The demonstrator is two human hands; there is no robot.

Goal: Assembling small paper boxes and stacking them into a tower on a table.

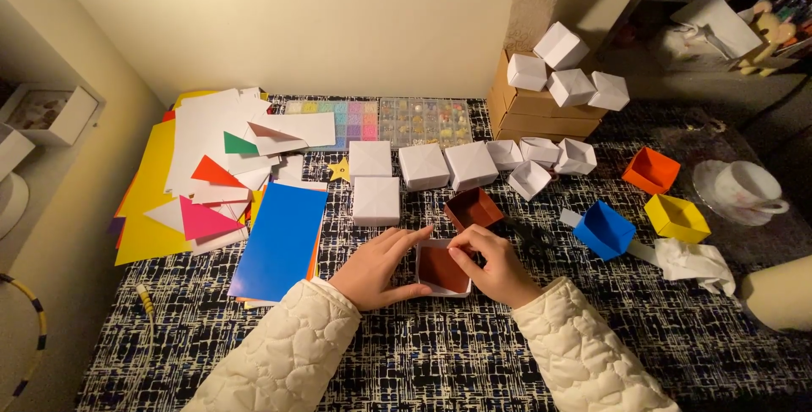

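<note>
Paper box (441, 266), brown inside with a white outer skin, sits open side up at the lower centre of the frame on the black-and-white patterned tablecloth (423, 361), held between both hands. The left hand (376, 270) lies flat and loosely spread against the box's left wall, fingers reaching along its far rim and thumb along the near edge. The right hand (493, 266) curls over the right wall, thumb and forefinger pinching the upper right rim. Both hands touch the box, so neither is nearer; it lies straight between them, roughly square with no clear long axis.

Just beyond it, toward the frame's centre, a second brown open box (474, 207) stands apart from the hands. Closed white boxes (376, 200) sit just above the left hand, and more white ones run toward the upper right, some stacked on a cardboard box (541, 116). A blue sheet (283, 238) lies at left over a spread of coloured paper; blue (605, 227), yellow (677, 217) and orange (651, 169) open boxes stand at right
</note>
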